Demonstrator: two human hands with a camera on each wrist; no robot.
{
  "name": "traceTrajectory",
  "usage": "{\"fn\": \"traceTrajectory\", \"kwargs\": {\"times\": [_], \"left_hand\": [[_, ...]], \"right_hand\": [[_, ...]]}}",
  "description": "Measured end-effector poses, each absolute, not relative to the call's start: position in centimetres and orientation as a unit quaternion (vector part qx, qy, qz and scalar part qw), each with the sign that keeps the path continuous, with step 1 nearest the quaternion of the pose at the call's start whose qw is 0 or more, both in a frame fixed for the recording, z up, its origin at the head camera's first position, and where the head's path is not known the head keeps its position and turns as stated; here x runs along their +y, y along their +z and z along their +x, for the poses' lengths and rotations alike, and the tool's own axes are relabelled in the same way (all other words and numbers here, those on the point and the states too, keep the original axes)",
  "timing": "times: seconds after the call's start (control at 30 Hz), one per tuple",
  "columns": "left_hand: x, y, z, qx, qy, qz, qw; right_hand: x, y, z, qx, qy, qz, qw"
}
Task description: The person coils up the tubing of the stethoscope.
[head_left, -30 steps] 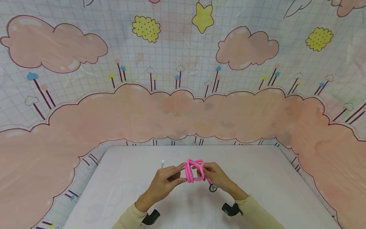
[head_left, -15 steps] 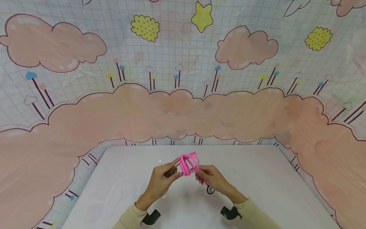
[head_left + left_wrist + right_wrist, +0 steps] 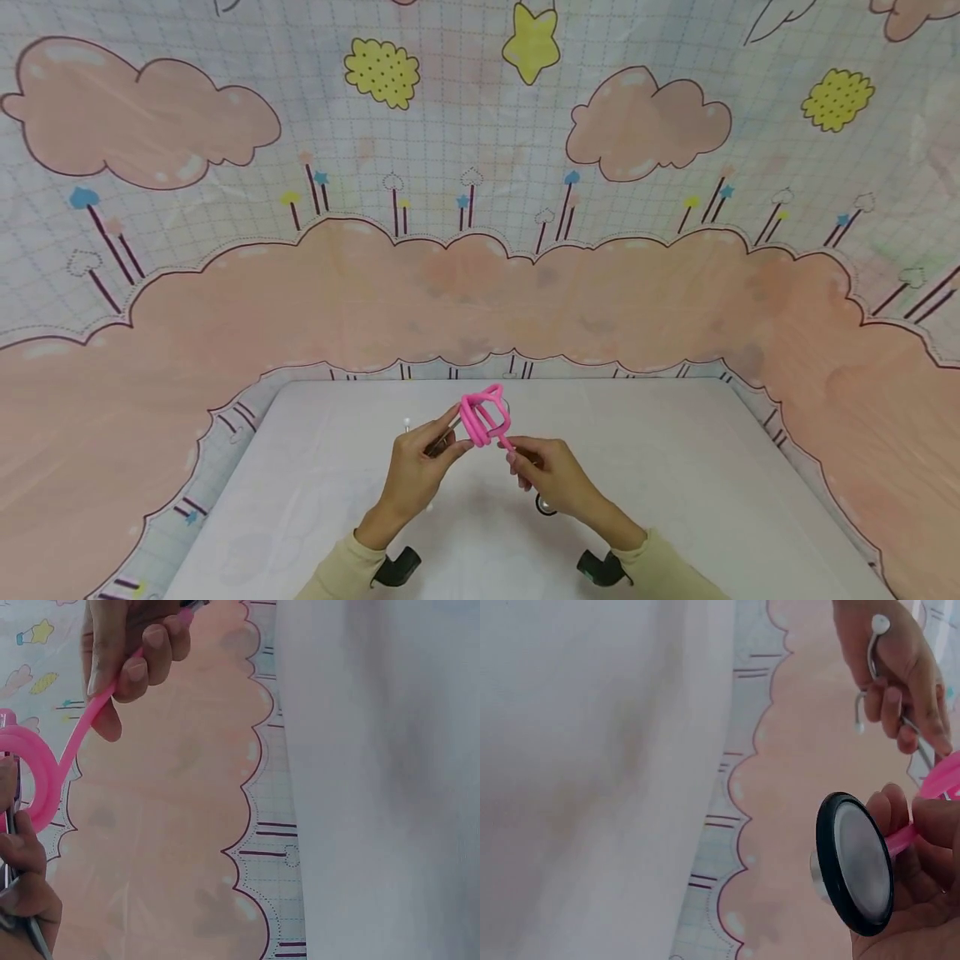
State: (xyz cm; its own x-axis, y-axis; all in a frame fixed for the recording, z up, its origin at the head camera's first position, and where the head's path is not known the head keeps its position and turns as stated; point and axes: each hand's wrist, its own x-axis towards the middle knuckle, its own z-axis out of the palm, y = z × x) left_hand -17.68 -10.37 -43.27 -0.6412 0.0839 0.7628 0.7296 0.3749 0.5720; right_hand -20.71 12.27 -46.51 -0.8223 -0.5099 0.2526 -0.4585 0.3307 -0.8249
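A stethoscope with pink tubing (image 3: 468, 423), wound into loops, is held up between both hands above the table. My left hand (image 3: 414, 468) grips the loops together with the metal ear tubes; a white ear tip (image 3: 881, 625) sticks out by that hand in the right wrist view. My right hand (image 3: 561, 477) pinches the tubing's free end, which runs straight out of the loops in the left wrist view. Just past the right fingers hangs the round chest piece (image 3: 861, 862) with its black rim. Parts of the ear tubes are hidden behind the left fingers.
Beneath the hands lies a white table (image 3: 645, 450). A patterned cloth (image 3: 525, 308) with pink clouds and stars hangs behind it and down its sides. Dark wrist cameras (image 3: 397, 568) sit at both cuffs.
The looped tubing has moved left and up with my left hand, tilting. My right hand, earlier at the loops, now lies lower and apart from them, drawing out the free end.
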Motion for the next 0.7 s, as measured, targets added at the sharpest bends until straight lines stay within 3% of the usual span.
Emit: {"fn": "traceTrajectory", "kwargs": {"times": [0.27,0.7], "left_hand": [[-11.4,-46.1,-19.6,-0.778,-0.487,-0.200,0.342],[-11.6,-46.7,-19.9,-0.807,-0.432,-0.209,0.344]], "right_hand": [[12.4,-46.2,-19.4,0.832,-0.467,-0.297,0.037],[12.6,-45.2,-18.3,0.834,-0.456,-0.311,0.012]]}}
